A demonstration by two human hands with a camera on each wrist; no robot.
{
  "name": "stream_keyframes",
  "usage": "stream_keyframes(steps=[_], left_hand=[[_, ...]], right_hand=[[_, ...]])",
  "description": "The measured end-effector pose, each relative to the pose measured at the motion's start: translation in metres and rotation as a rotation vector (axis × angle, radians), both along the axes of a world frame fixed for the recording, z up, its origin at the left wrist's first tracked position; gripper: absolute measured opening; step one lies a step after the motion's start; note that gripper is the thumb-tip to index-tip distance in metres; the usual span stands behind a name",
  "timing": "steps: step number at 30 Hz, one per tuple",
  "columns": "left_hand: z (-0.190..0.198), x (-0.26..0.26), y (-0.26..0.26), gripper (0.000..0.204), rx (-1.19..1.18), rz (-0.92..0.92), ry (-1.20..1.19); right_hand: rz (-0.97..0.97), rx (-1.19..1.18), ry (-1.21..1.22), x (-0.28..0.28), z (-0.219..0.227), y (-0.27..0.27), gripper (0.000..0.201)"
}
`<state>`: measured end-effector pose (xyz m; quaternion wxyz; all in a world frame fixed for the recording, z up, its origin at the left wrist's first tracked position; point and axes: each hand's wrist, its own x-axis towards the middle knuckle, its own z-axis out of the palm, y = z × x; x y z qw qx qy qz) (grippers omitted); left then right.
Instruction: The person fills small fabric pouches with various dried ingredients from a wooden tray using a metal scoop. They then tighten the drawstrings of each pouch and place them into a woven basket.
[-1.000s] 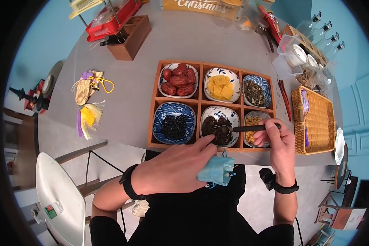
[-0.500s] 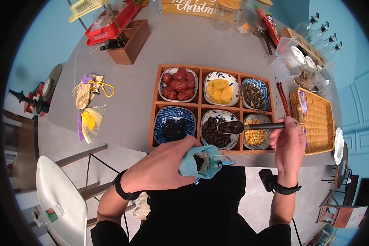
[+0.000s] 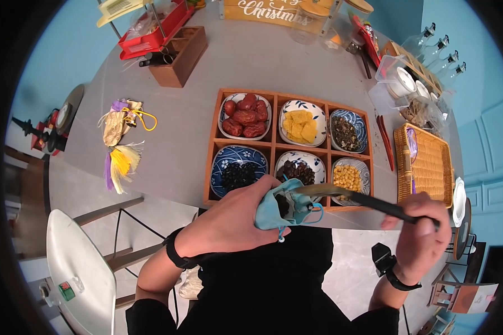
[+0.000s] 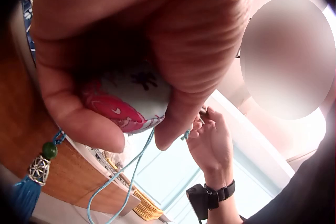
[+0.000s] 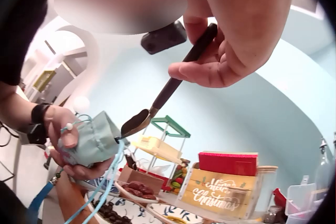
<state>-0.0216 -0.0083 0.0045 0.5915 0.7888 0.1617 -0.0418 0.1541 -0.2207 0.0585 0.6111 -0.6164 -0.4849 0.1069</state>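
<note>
My left hand (image 3: 223, 220) grips a light-blue drawstring pouch (image 3: 268, 215), its mouth gaping upward in the head view. A pink embroidered patch (image 4: 113, 111) shows on the pouch in the left wrist view, and a blue tassel (image 4: 26, 198) with a green bead hangs by it. In my right hand (image 3: 425, 234), the fingers hold the dark handle of a metal scoop (image 3: 374, 204). The scoop's bowl (image 5: 135, 124) tilts right at the pouch's mouth. Just behind the pouch, a patterned bowl (image 3: 317, 163) of dark brown dried pieces is partly covered.
A divided wooden tray (image 3: 275, 120) holds bowls of red dates (image 3: 245, 116), yellow pieces (image 3: 300, 124), dried leaves (image 3: 346, 134), black beans (image 3: 237, 176) and corn-yellow kernels (image 3: 347, 177). A wicker basket (image 3: 433, 167) stands at right. A tasselled gold pouch (image 3: 116, 125) lies at left.
The scoop has come up out of the dark brown pieces and over to the pouch's mouth. My right hand has moved right and toward my body; the left hand has turned the pouch mouth upward.
</note>
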Motion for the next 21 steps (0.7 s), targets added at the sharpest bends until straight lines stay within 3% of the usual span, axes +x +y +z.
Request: stream_keyframes(steps=[1, 3, 7, 8, 12, 15, 16, 17, 21], left_hand=[[-0.001, -0.002, 0.001, 0.058, 0.030, 0.023, -0.015], [-0.005, -0.005, 0.002, 0.058, 0.045, 0.027, -0.043], [0.002, -0.023, 0.014, 0.059, -0.090, 0.191, -0.245], [0.004, -0.027, 0.010, 0.058, -0.295, 0.326, -0.262], [0.006, -0.028, 0.017, 0.056, -0.116, 0.385, -0.300], [0.008, -0.028, 0.015, 0.054, -0.267, 0.374, -0.233], [0.007, -0.024, 0.015, 0.066, -0.262, 0.312, -0.249], [0.006, -0.023, 0.015, 0.079, -0.250, 0.260, -0.262], [0.008, -0.022, 0.014, 0.077, -0.311, 0.278, -0.350]], right_hand=[[-0.048, 0.069, 0.042, 0.004, -0.003, -0.007, 0.030], [-0.332, 0.217, 0.118, 0.014, -0.014, -0.020, 0.032], [-0.730, 0.257, 0.395, 0.041, -0.057, -0.050, 0.030], [-0.760, 0.214, 0.465, 0.043, -0.070, -0.054, 0.029], [-0.813, 0.118, 0.696, 0.043, -0.103, -0.058, 0.029], [-0.814, 0.099, 0.782, 0.043, -0.115, -0.053, 0.031], [-0.791, 0.060, 0.805, 0.044, -0.118, -0.054, 0.032], [-0.823, -0.004, 0.748, 0.043, -0.120, -0.050, 0.032], [-0.772, -0.343, 0.547, 0.050, -0.127, -0.059, 0.030]])
